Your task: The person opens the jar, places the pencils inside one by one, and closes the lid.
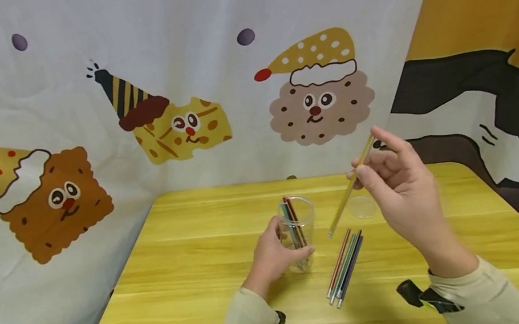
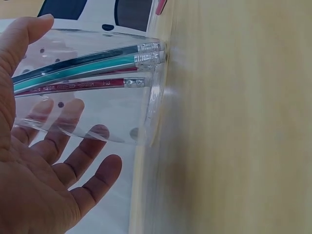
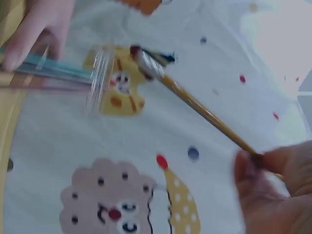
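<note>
A clear plastic cup (image 1: 308, 230) stands upright on the table, with several pencils (image 1: 293, 222) leaning inside it. In the left wrist view, the silver ends and erasers of these pencils (image 2: 109, 63) lie at the cup's bottom. My left hand (image 1: 273, 253) holds the cup from the left, thumb on the near side and fingers round the far side. My right hand (image 1: 407, 191) pinches a yellow pencil (image 1: 346, 204) near its upper end, to the right of the cup. The pencil slants with its silver eraser end down, above the table.
Several loose pencils (image 1: 345, 269) lie side by side on the wooden table (image 1: 173, 293), right of the cup. A clear round disc (image 1: 363, 207) lies behind them, close to the right hand. A printed cloth (image 1: 192, 17) hangs behind the table.
</note>
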A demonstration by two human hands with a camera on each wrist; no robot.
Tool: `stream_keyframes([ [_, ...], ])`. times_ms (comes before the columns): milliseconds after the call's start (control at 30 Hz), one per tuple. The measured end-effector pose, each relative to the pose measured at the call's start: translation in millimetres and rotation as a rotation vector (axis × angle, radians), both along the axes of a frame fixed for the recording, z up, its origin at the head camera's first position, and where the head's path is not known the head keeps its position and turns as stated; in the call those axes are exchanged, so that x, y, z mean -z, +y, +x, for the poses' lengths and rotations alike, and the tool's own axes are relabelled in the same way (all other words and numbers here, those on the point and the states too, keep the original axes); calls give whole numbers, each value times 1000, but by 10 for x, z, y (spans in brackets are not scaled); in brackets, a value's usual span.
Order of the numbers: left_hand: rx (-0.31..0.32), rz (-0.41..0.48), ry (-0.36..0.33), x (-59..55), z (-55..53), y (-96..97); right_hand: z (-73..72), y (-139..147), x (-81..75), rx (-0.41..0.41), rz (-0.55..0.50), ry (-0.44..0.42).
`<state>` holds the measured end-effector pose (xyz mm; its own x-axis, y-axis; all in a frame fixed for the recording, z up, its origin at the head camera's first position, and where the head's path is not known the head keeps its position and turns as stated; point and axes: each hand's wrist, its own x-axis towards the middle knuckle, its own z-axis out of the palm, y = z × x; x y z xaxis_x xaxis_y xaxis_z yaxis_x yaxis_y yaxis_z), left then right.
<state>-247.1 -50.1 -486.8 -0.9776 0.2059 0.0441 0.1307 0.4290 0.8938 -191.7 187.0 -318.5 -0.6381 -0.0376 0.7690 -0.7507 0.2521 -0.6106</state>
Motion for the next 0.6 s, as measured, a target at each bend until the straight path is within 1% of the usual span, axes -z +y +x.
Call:
stream_keyframes([
  [67, 6, 2, 0, 6, -2, 2, -101, -168, 7, -30, -34, 116],
  [133, 14, 1, 4, 21, -7, 7, -228, -296, 78, 2, 14, 194],
  [200, 24, 2, 8, 36, -7, 10, -357, -386, 195, 70, 128, 248],
  [267, 26, 8, 10, 45, -6, 9, -454, -444, 335, 129, 273, 276],
  [333, 32, 14, 5, 50, 1, 5, -503, -485, 472, 157, 406, 273],
  [400, 32, 20, -2, 44, 4, -1, -514, -511, 584, 159, 519, 239],
  [500, 38, 18, -6, 28, 4, -10, -502, -538, 675, 136, 600, 155],
  [600, 40, 8, -1, 5, -2, -17, -483, -556, 691, 134, 631, 63],
])
